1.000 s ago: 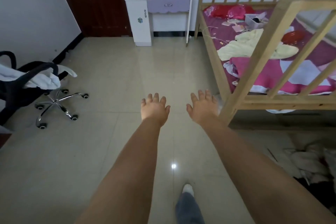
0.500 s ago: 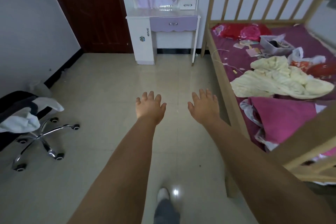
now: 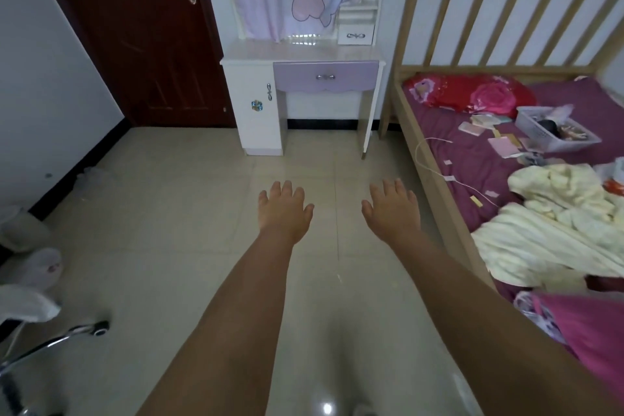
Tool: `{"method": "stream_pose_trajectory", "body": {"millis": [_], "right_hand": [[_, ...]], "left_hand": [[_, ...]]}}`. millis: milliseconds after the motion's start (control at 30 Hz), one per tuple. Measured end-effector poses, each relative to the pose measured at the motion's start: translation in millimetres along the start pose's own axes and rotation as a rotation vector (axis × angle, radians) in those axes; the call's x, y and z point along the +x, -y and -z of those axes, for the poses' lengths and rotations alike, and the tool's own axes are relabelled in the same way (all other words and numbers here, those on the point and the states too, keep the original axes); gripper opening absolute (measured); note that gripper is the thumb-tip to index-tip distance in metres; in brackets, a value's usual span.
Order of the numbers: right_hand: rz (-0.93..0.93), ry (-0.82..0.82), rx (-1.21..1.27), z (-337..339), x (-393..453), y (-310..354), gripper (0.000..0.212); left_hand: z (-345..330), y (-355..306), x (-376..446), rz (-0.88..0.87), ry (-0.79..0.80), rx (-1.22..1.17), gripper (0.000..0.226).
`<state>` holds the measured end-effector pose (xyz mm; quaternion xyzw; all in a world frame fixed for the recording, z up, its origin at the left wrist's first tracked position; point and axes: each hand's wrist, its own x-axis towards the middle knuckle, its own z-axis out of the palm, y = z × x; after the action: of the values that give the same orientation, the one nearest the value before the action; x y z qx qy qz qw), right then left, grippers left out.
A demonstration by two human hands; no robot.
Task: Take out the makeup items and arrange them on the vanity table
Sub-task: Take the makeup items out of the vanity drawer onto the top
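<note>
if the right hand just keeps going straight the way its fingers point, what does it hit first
Probably nothing soon. The right hand is open and empty, fingers pointing over bare floor toward the vanity table. The first thing in that line looks like the table's right leg, though depth is hard to judge.

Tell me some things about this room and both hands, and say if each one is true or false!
1. Both hands are holding nothing. True: the left hand and the right hand are open, stretched out over the floor.
2. The white basket stands on the vanity table. False: it lies on the bed, near the red pillow.
3. The vanity's purple drawer is shut. True.
4. The dark red door is to the right of the vanity. False: it is to the left of it.
5. A cream blanket lies crumpled on the bed. True.
</note>
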<state>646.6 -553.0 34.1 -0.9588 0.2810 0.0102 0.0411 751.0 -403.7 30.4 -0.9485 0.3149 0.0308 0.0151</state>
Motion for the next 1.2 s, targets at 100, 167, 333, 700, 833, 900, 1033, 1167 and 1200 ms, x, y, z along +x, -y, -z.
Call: {"method": "stream_pose_trajectory", "body": {"millis": [100, 167, 333, 700, 833, 900, 1033, 1167, 1200], "right_hand": [[0.000, 0.012, -0.008, -6, 82, 0, 0.050], [0.013, 0.008, -0.002, -11, 142, 0, 0.050], [0.021, -0.022, 0.002, -5, 299, -4, 0.048], [0.078, -0.066, 0.001, -6, 600, 46, 0.049], [0.016, -0.056, 0.020, -14, 704, 72, 0.049], [-0.007, -0.054, 0.029, -16, 749, 82, 0.048], [-0.054, -0.022, 0.043, -24, 824, 86, 0.046], [-0.114, 0.046, 0.027, -40, 901, 75, 0.049], [-0.122, 0.062, 0.031, -44, 922, 72, 0.049]], "left_hand": [[-3, 12, 83, -0.003, 0.004, 0.020, 0.052], [-5, 18, 141, 0.004, 0.004, 0.031, 0.052], [5, 30, 286, 0.002, 0.021, 0.025, 0.051], [17, 101, 563, 0.029, -0.024, 0.018, 0.049], [14, 138, 677, 0.021, -0.027, -0.022, 0.046], [15, 153, 729, 0.000, -0.048, -0.013, 0.044], [11, 166, 819, -0.019, -0.027, -0.027, 0.042], [4, 165, 901, -0.068, 0.008, -0.035, 0.042], [3, 165, 923, -0.082, 0.013, -0.036, 0.042]]}}
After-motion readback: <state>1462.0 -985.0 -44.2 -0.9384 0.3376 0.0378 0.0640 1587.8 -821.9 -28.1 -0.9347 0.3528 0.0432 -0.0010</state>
